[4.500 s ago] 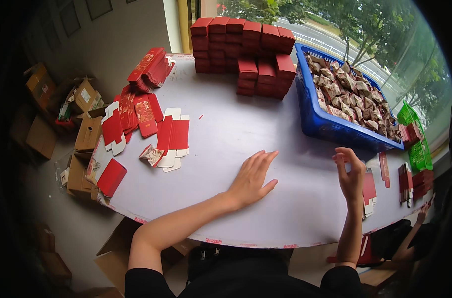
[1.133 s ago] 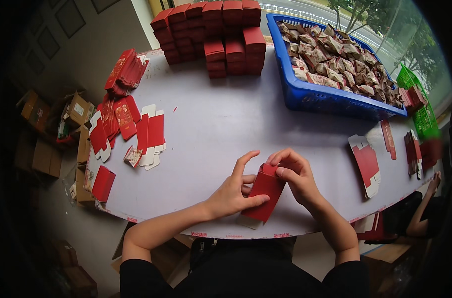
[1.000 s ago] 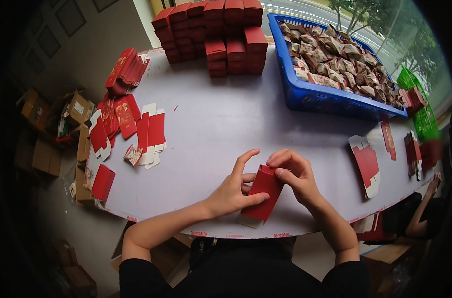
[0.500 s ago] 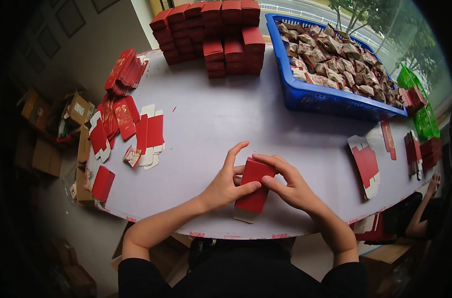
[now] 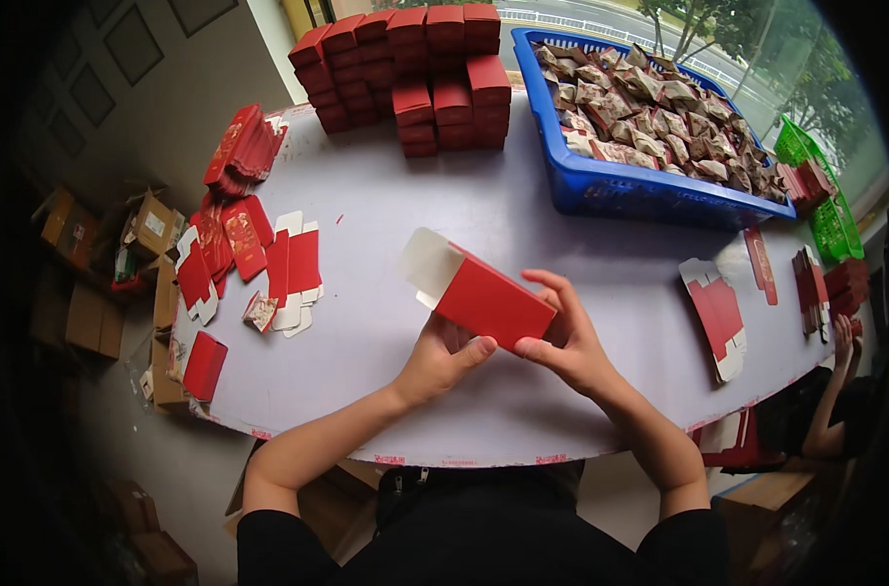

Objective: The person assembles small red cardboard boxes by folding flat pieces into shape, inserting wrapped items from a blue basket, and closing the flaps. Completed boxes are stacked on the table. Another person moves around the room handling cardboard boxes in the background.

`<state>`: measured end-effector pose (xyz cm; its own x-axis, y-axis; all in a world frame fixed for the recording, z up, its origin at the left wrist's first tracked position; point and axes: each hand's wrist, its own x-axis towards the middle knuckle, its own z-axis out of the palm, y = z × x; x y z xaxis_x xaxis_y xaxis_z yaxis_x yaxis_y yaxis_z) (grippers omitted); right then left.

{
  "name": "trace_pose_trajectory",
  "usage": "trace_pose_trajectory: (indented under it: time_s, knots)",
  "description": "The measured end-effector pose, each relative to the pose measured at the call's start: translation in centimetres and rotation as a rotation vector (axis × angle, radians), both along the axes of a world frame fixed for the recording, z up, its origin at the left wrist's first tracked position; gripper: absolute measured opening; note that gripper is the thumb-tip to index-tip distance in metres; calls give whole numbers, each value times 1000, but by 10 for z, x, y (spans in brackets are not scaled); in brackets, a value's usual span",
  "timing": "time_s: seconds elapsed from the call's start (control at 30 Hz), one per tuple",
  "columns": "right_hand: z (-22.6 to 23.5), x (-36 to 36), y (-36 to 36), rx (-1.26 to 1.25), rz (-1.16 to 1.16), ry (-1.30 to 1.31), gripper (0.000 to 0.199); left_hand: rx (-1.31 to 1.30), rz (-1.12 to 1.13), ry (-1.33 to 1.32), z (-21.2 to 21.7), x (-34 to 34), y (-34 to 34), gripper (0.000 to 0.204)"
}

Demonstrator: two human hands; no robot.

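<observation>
Between my two hands, over the near middle of the table, is a red paper box (image 5: 498, 301) lying tilted. Its white-lined end flaps (image 5: 433, 264) stand open toward the upper left. My left hand (image 5: 443, 359) grips the lower left side, thumb on the near edge and the other fingers partly hidden behind. At the right end, my right hand (image 5: 573, 342) holds the box with its thumb below and its fingers round the far side. Whether anything lies inside the box cannot be seen.
A blue basket (image 5: 650, 190) full of small wrapped packets stands at the back right. Stacked red boxes (image 5: 452, 103) line the back. Flat red cartons (image 5: 303, 259) and one closed box (image 5: 204, 366) lie left; another flat carton (image 5: 715, 317) lies right. Another person's hand (image 5: 843, 342) shows far right.
The box has been turned from nearly upright to slanting, so its open white end now points up and left instead of toward me. Both hands have shifted their hold with it.
</observation>
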<state>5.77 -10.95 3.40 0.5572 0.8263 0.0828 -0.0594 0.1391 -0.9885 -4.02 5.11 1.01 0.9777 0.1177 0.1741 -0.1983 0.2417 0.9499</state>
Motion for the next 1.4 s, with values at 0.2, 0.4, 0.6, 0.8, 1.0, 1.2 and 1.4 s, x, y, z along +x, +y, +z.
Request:
trace_pose_trajectory:
  time_s: [0.2,0.4,0.6,0.8,1.0,1.2,1.4]
  knots:
    - [12,15,-3,-51,87,-80,77,-319,96,272,14,0,8,62]
    - [12,8,4,-87,-57,-617,69,-336,7,322,13,-2,6,60]
    - [8,3,6,-68,-125,-726,62,-343,-12,307,12,-4,2,60]
    - [2,0,5,-69,-144,-763,66,-311,-2,281,13,-4,0,62]
    - [11,3,3,-157,-84,-822,76,-261,8,284,11,-2,0,61]
    - [66,65,14,-24,-379,-1100,53,-240,15,344,8,2,14,59]
    - [81,224,1,-658,-558,-1139,60,-241,0,326,19,1,7,64]
